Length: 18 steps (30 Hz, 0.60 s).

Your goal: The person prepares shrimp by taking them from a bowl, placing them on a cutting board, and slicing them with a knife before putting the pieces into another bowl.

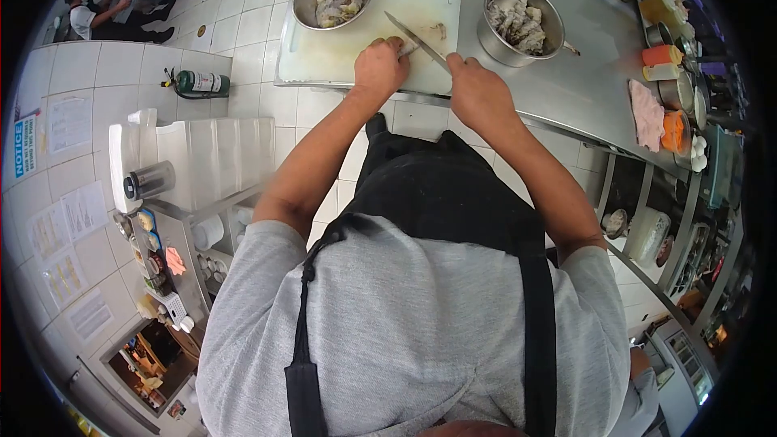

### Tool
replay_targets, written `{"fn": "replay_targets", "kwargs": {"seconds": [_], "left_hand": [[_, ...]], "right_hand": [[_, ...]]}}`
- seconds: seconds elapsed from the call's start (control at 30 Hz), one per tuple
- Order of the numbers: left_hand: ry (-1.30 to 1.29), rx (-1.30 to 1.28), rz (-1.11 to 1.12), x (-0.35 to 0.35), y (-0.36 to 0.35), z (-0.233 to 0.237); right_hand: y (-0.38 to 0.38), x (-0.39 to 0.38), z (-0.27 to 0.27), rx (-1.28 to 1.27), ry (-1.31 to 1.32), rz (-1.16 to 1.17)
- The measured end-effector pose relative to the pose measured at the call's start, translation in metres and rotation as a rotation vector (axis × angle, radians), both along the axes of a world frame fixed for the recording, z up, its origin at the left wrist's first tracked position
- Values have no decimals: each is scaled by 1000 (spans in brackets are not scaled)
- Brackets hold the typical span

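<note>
My left hand [382, 66] is at the front part of a white cutting board [324, 61], its fingers closed on a small pale piece that looks like a shrimp [407, 46]. My right hand [479, 91] is closed round the handle of a knife [417, 39], whose blade points up and left, just above the board beside the piece. A metal pan [300, 2] holding shrimp [338, 2] stands on the board's far left. Right of the board, a deeper metal pot [494, 47] holds greyish shrimp [518, 23]. Dark scraps [439, 30] lie on the board near the blade.
The steel counter [579, 73] carries a pink cloth [646, 113], containers and bottles along its right side. A fire extinguisher [198, 84] is at the left wall. Another person [101, 20] sits or crouches at the upper left. Part of someone's sleeve [639, 405] shows at the lower right.
</note>
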<state>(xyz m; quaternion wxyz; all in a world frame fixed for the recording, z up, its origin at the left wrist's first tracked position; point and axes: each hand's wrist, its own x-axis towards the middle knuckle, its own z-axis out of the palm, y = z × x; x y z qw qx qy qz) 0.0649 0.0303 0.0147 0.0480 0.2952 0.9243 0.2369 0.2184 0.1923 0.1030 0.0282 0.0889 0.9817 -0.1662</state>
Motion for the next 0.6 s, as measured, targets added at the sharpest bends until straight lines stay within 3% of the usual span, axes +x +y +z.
{"fn": "replay_targets", "kwargs": {"seconds": [0.33, 0.53, 0.6], "left_hand": [[38, 37, -44, 1, 3, -2], [-92, -12, 62, -10, 1, -9], [-36, 74, -6, -13, -1, -13]], "right_hand": [[-4, -23, -26, 18, -28, 11], [-2, -6, -2, 0, 16, 40], [-2, 2, 1, 13, -49, 44]]}}
